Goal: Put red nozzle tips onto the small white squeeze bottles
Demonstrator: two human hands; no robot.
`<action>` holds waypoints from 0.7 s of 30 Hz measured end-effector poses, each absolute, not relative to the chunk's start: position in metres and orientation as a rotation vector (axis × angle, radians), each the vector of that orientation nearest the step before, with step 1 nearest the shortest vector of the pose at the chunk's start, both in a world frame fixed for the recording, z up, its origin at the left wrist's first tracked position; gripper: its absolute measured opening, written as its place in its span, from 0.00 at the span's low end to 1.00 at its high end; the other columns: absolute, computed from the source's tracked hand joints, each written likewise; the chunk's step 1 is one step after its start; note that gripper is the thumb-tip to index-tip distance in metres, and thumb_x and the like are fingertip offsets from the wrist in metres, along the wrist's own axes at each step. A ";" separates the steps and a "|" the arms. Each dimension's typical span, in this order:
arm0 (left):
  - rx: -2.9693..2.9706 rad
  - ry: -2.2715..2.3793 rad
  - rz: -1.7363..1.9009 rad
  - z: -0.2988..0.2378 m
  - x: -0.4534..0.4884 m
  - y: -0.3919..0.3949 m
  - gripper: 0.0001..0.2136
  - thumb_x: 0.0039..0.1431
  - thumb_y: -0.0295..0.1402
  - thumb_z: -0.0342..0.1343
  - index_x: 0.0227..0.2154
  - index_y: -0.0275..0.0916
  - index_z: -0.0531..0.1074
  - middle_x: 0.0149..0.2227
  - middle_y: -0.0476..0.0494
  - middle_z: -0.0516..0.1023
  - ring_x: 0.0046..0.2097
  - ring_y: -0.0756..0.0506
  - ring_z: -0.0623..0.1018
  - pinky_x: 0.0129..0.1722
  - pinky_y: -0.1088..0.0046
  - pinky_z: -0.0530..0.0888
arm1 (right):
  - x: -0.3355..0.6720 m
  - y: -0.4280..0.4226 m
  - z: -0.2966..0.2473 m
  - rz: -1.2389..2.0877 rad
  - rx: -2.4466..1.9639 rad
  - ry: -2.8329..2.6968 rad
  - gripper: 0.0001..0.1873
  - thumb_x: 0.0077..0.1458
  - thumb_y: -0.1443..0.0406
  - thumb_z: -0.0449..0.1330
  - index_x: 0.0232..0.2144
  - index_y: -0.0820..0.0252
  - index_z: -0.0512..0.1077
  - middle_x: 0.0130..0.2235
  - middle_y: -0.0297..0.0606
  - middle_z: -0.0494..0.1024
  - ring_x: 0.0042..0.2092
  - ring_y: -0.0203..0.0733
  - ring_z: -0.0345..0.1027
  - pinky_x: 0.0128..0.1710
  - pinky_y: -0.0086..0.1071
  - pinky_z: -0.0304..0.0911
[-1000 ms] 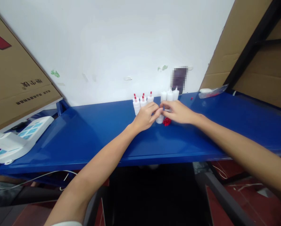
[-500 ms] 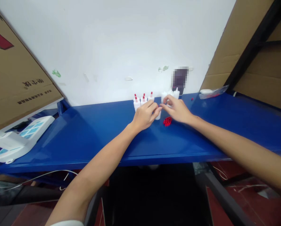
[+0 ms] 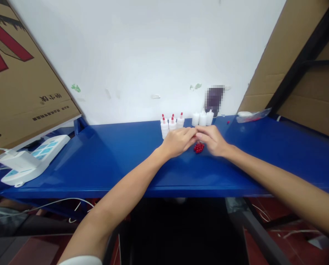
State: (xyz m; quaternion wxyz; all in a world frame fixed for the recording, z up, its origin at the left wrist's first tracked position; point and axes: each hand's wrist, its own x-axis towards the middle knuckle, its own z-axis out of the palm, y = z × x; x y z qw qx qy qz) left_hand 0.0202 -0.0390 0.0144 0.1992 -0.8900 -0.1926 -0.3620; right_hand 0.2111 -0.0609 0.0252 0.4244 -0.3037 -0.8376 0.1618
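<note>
My left hand (image 3: 180, 141) and my right hand (image 3: 213, 140) meet fingertip to fingertip above the table. Both have their fingers closed together, and whatever they hold is hidden behind them. Just below the fingers lies a small heap of red caps (image 3: 199, 148). Behind my left hand stands a group of white squeeze bottles (image 3: 164, 129) with red-tipped nozzles, partly covered by the hand. Several white bottles (image 3: 202, 119) with bare white nozzles stand behind my right hand.
The blue table (image 3: 120, 158) runs along a white wall. A white power strip (image 3: 40, 158) with a plugged-in adapter lies at the left. One loose red cap (image 3: 228, 122) and a clear plastic bag (image 3: 254, 116) lie at the right. Cardboard (image 3: 23, 81) stands at the left side.
My hands have come together, the fingers now touching where a small gap was. The white bottle that showed under my left hand is now hidden. The view has shifted slightly.
</note>
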 end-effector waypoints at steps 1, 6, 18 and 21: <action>-2.490 -0.538 -1.010 0.014 0.020 -0.038 0.17 0.76 0.38 0.37 0.40 0.37 0.69 0.34 0.42 0.80 0.36 0.46 0.80 0.33 0.72 0.72 | 0.211 -0.061 0.024 0.409 -0.755 -2.101 0.20 0.65 0.48 0.51 0.29 0.56 0.62 0.24 0.30 0.66 0.27 0.37 0.58 0.30 0.33 0.54; -2.496 -0.511 -1.008 0.011 0.016 -0.035 0.16 0.75 0.37 0.39 0.40 0.35 0.70 0.34 0.41 0.81 0.34 0.46 0.80 0.33 0.72 0.73 | 0.211 -0.062 0.022 0.448 -0.786 -2.130 0.13 0.64 0.53 0.54 0.41 0.54 0.59 0.26 0.28 0.70 0.27 0.39 0.62 0.31 0.33 0.55; -2.685 -0.521 -0.872 0.011 0.019 -0.042 0.09 0.73 0.32 0.45 0.40 0.36 0.68 0.35 0.41 0.79 0.36 0.46 0.80 0.35 0.71 0.75 | 0.205 -0.067 0.026 0.452 -0.730 -2.090 0.09 0.52 0.66 0.54 0.36 0.54 0.57 0.22 0.23 0.65 0.22 0.35 0.54 0.24 0.31 0.52; -2.740 -0.553 -0.916 0.010 0.020 -0.046 0.06 0.71 0.30 0.47 0.38 0.36 0.68 0.35 0.42 0.79 0.35 0.46 0.79 0.35 0.72 0.75 | 0.206 -0.068 0.025 0.342 -0.695 -2.059 0.09 0.50 0.67 0.54 0.35 0.54 0.58 0.22 0.23 0.64 0.21 0.34 0.53 0.23 0.30 0.52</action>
